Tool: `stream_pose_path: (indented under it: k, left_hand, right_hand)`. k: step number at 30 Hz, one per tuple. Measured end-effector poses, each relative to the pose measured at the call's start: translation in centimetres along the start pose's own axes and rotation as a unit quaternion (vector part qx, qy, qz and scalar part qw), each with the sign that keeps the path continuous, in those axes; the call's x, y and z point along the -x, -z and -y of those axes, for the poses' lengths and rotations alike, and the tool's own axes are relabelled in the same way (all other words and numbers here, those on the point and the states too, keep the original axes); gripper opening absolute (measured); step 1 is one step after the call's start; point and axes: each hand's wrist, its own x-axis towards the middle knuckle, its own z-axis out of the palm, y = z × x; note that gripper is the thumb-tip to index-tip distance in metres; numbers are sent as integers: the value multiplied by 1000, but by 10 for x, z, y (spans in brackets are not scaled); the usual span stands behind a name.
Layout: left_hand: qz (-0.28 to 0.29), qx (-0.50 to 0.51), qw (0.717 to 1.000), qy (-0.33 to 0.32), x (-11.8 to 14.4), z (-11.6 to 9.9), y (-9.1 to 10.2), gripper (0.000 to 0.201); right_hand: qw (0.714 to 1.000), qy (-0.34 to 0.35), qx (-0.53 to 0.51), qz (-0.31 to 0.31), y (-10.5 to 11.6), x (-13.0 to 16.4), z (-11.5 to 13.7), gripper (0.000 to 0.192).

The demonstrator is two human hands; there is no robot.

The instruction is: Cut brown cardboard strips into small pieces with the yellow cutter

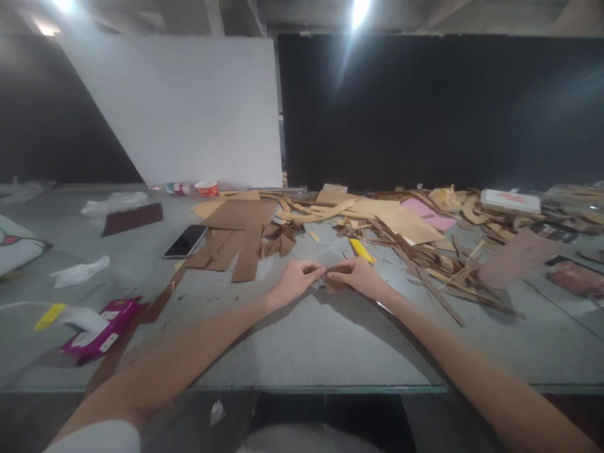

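Both my hands meet low over the middle of the table. Between thumb and fingers, my right hand [361,277] pinches a small brown piece [335,286] that looks like thin sheet or veneer. My left hand [297,279] is closed in a pinch at the left edge of this piece, its fingertips almost touching the right hand's. A small greyish bit beneath the fingertips is too blurred to name. Just beyond my right hand lies a yellow-handled tool [362,250], perhaps a cutter. Small folded brown scraps [280,238] lie beyond my left hand.
Brown sheets [243,217] and a phone [186,241] lie at left of centre; a magenta power strip [102,330] is nearer left. Strips and offcuts [443,277] pile up on the right, with a pink sheet [428,214] and a white box [510,201]. A paper cup [206,189] stands at the back.
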Motion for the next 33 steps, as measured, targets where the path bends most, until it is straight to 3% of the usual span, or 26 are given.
stream_pose_path:
  k: [7, 12, 20, 33]
  left_hand:
    - [-44, 18, 999, 10, -4, 4, 7, 40]
    - [-28, 44, 998, 24, -6, 7, 7, 38]
    - [-30, 99, 992, 71, -7, 7, 4, 40]
    - [-10, 128, 989, 79, -3, 3, 4, 36]
  right_hand:
    - [1000, 19, -12, -19, 8, -3, -8, 52]
    - [998, 45, -1, -50, 12, -5, -7, 52]
    - [995, 75, 32, -51, 14, -8, -15, 53]
    - [993, 90, 70, -28, 18, -11, -23, 55]
